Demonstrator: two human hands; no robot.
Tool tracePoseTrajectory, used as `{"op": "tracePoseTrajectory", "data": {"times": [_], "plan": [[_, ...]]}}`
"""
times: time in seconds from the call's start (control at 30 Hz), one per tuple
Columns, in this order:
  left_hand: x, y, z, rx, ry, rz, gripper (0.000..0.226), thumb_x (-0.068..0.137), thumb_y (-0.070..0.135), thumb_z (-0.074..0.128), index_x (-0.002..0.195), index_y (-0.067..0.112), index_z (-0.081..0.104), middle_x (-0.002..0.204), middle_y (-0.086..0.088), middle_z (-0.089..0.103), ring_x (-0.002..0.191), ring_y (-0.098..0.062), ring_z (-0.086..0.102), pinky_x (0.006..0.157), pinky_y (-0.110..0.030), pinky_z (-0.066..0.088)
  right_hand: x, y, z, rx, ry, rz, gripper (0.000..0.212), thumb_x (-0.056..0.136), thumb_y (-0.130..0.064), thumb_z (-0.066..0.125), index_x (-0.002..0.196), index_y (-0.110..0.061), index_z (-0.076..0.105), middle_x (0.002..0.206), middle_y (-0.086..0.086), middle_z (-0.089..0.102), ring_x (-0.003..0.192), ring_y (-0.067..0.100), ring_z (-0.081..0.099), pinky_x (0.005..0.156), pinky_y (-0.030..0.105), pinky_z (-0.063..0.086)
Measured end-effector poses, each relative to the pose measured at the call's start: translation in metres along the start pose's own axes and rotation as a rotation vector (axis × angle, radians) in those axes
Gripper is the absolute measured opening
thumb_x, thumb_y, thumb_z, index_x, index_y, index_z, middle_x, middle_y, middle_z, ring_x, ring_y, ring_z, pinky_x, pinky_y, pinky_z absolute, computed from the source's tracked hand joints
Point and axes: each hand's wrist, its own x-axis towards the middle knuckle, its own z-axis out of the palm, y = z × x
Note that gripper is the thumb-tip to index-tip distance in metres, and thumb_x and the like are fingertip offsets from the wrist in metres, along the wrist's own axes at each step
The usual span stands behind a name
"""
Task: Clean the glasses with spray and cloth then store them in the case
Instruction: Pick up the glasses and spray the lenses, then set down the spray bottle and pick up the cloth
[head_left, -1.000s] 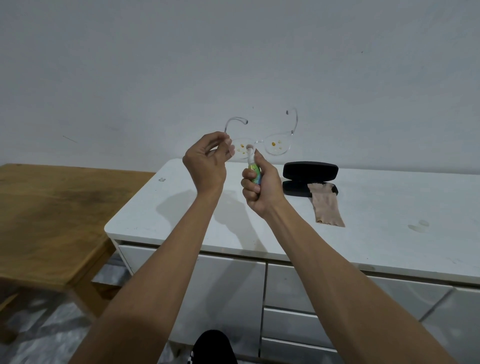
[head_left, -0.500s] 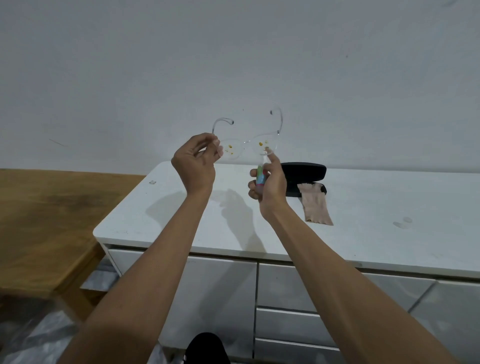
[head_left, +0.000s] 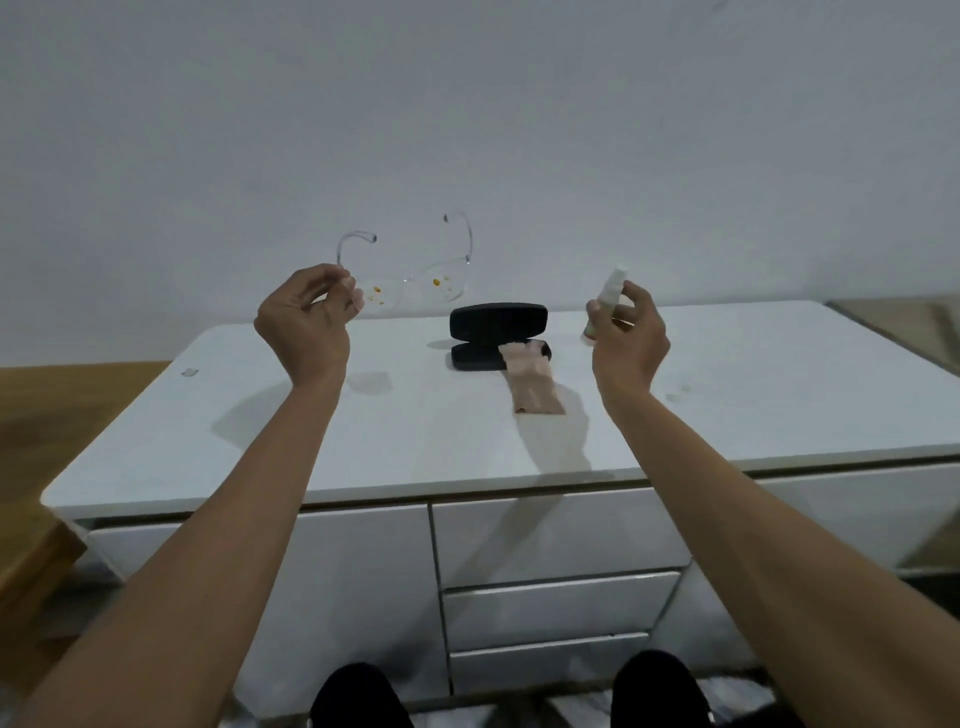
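The cabinet (head_left: 363, 457) carries the open black case (head_left: 496, 335); the cloth (head_left: 532, 382) lies half in its lower shell and trails toward the front edge. The cloth looks thin, limp and light, so pinching a corner should lift it.

The right hand (head_left: 631, 340) grips the spray (head_left: 602, 304) upright, fingers curled round the small bottle, well to the right of the case. The bottle is probably light, rigid and smooth, so hold it by the body with the nozzle left free.

The left hand (head_left: 304, 322) pinches the glasses (head_left: 410, 275) at their left end, in the air above the far edge of the cabinet. Both lenses carry yellowish spots. The clear frame looks thin, light and probably fragile. Hold it by the rim or hinge, not the lens faces, with light pressure.
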Motion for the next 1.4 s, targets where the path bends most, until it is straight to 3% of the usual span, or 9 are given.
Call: {"op": "tracePoseTrajectory", "data": {"times": [0.13, 0.4, 0.53, 0.67, 0.87, 1.0, 1.1, 1.3, 1.4], "plan": [[-0.011, -0.004, 0.014, -0.012, -0.046, -0.007, 0.005, 0.083, -0.002, 0.075, 0.088, 0.0, 0.074, 0.079, -0.017, 0.069, 0.067, -0.03, 0.069, 0.074, -0.049, 0.064, 0.02, 0.013, -0.047, -0.117, 0.184, 0.02, 0.031, 0.09, -0.014, 0.074, 0.119, -0.023, 0.069, 0.099, 0.0, 0.073, 0.088, 0.024, 0.073, 0.086, 0.045, 0.061], [-0.025, -0.01, 0.042, -0.045, -0.083, -0.035, 0.007, 0.083, -0.003, 0.075, 0.089, -0.003, 0.073, 0.083, -0.019, 0.069, 0.069, -0.03, 0.068, 0.075, -0.046, 0.064, 0.036, 0.034, -0.127, -0.358, 0.316, 0.099, 0.03, 0.088, -0.014, 0.075, 0.117, -0.022, 0.07, 0.105, 0.005, 0.076, 0.091, 0.026, 0.072, 0.093, 0.043, 0.057], [-0.028, -0.011, 0.05, -0.032, -0.098, -0.022, 0.009, 0.083, -0.004, 0.075, 0.092, -0.006, 0.073, 0.082, -0.018, 0.069, 0.067, -0.027, 0.069, 0.074, -0.042, 0.064, 0.033, 0.043, -0.135, -0.419, 0.296, 0.157, 0.032, 0.088, -0.015, 0.075, 0.119, -0.021, 0.07, 0.107, 0.006, 0.076, 0.097, 0.029, 0.072, 0.095, 0.044, 0.057], [-0.031, -0.011, 0.053, -0.035, -0.105, -0.014, 0.006, 0.085, -0.004, 0.075, 0.091, -0.004, 0.073, 0.081, -0.017, 0.069, 0.069, -0.026, 0.069, 0.074, -0.04, 0.064, 0.028, 0.05, -0.138, -0.482, 0.26, 0.176, 0.032, 0.092, -0.017, 0.073, 0.124, -0.017, 0.068, 0.115, 0.008, 0.075, 0.109, 0.029, 0.068, 0.096, 0.034, 0.048], [-0.028, -0.013, 0.051, -0.019, -0.105, -0.003, 0.005, 0.085, -0.003, 0.074, 0.091, -0.003, 0.074, 0.08, -0.015, 0.068, 0.069, -0.023, 0.069, 0.074, -0.04, 0.064, 0.03, 0.057, -0.138, -0.485, 0.259, 0.171, 0.039, 0.091, -0.021, 0.074, 0.129, -0.018, 0.065, 0.121, 0.008, 0.072, 0.116, 0.03, 0.065, 0.099, 0.039, 0.049], [-0.028, -0.013, 0.048, 0.008, -0.101, 0.008, 0.007, 0.085, -0.002, 0.075, 0.091, -0.004, 0.073, 0.078, -0.014, 0.069, 0.068, -0.02, 0.07, 0.074, -0.04, 0.064, 0.022, 0.051, -0.13, -0.597, 0.323, 0.058, 0.074, 0.085, -0.029, 0.08, 0.149, -0.019, 0.044, 0.147, 0.012, 0.047, 0.134, 0.034, 0.043, 0.103, 0.046, 0.042], [-0.027, -0.013, 0.045, 0.017, -0.093, 0.012, 0.008, 0.085, -0.002, 0.075, 0.092, -0.005, 0.073, 0.08, -0.014, 0.07, 0.068, -0.02, 0.071, 0.073, -0.04, 0.064, 0.018, 0.038, -0.117, -0.68, 0.378, -0.149, 0.075, 0.083, -0.032, 0.077, 0.149, -0.02, 0.042, 0.145, 0.013, 0.043, 0.131, 0.035, 0.042, 0.105, 0.049, 0.037], [-0.025, -0.009, 0.034, 0.015, -0.064, 0.014, 0.006, 0.085, -0.005, 0.074, 0.091, -0.002, 0.074, 0.079, -0.013, 0.069, 0.067, -0.016, 0.07, 0.073, -0.039, 0.064, 0.012, 0.018, -0.076, -0.603, 0.136, -0.473, 0.054, 0.087, -0.025, 0.072, 0.137, -0.018, 0.056, 0.123, 0.012, 0.057, 0.113, 0.029, 0.052, 0.097, 0.037, 0.042], [-0.022, -0.008, 0.027, 0.011, -0.044, 0.015, 0.006, 0.085, -0.005, 0.074, 0.09, -0.001, 0.074, 0.079, -0.013, 0.07, 0.068, -0.017, 0.07, 0.073, -0.039, 0.065, 0.006, 0.014, -0.051, -0.487, -0.181, -0.364, 0.035, 0.09, -0.021, 0.073, 0.125, -0.021, 0.065, 0.11, 0.005, 0.063, 0.099, 0.021, 0.059, 0.09, 0.036, 0.052]]}}
